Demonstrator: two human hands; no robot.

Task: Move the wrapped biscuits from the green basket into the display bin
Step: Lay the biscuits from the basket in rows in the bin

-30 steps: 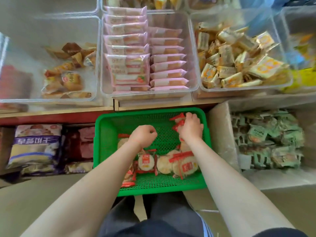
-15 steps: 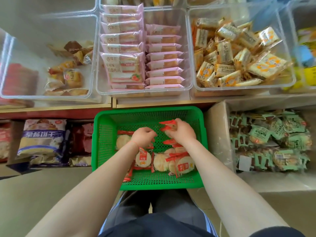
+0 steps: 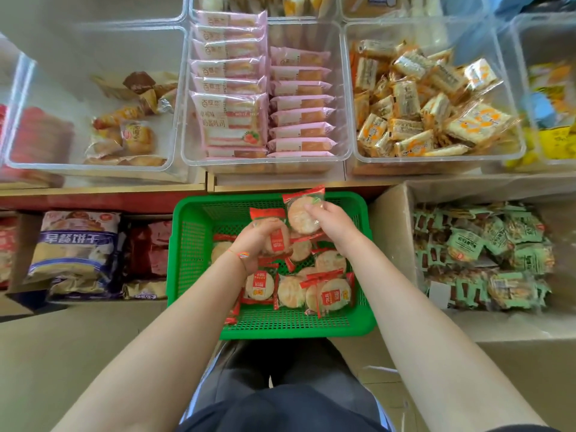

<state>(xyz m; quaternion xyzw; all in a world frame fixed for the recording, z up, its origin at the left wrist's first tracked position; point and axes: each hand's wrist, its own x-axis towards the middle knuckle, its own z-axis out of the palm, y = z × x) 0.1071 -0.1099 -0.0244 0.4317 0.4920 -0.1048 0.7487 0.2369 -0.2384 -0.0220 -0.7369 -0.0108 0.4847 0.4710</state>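
Note:
A green mesh basket point(image 3: 193, 254) rests on my lap, holding several round biscuits in red-trimmed clear wrappers point(image 3: 330, 296). My left hand point(image 3: 254, 244) is shut on one wrapped biscuit point(image 3: 271, 235), lifted above the basket's middle. My right hand point(image 3: 332, 224) pinches another wrapped biscuit point(image 3: 300, 210) and holds it up near the basket's far rim. Above the basket sits a row of clear display bins; the left one point(image 3: 56, 88) holds only a few brown and orange packets.
The middle clear bin point(image 3: 339, 98) holds rows of pink packets; the right bin point(image 3: 505, 98) is heaped with orange-yellow packets. A cardboard box of green packets point(image 3: 483, 257) stands at the right. Bagged biscuits point(image 3: 74, 251) lie on the lower shelf at the left.
Both hands closed on biscuits inside the basket and have lifted them up; the right hand's biscuit is now raised toward the basket's far rim.

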